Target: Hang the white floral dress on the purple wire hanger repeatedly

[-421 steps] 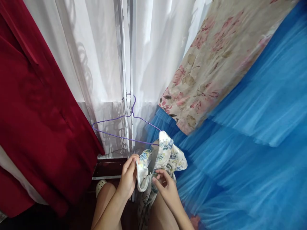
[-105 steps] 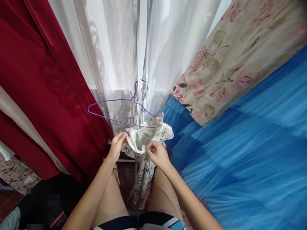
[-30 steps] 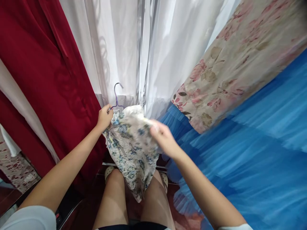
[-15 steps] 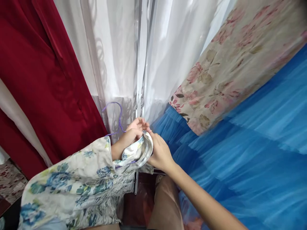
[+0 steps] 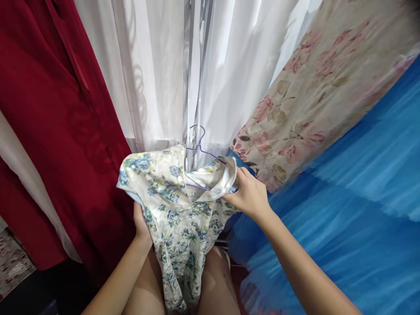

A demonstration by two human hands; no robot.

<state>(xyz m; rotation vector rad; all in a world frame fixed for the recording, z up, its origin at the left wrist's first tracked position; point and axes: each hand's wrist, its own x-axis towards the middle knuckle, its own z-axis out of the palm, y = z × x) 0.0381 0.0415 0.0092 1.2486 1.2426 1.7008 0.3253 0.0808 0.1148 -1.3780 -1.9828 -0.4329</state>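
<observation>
A cream dress with blue and green flowers (image 5: 173,214) hangs in front of me between my hands, its lower part falling over my legs. Inside its neckline sits a purple wire hanger (image 5: 201,148), the hook standing above the fabric. My right hand (image 5: 251,192) grips the dress at the right shoulder beside the neckline, thumb in front. On the other side, my left hand (image 5: 142,225) is closed on the dress's edge below the left sleeve. The cloth hides some of the left fingers.
White curtains (image 5: 157,78) and a narrow metal upright (image 5: 193,78) stand straight ahead. Red fabric (image 5: 88,144) hangs at the left. To the right hang a pink-flowered cream cloth (image 5: 288,113) and blue ruffled tulle (image 5: 344,210).
My left hand has come out from within the dress and moved to its left side. The dress now spreads out facing me, with the hanger inside. My right hand has shifted right.
</observation>
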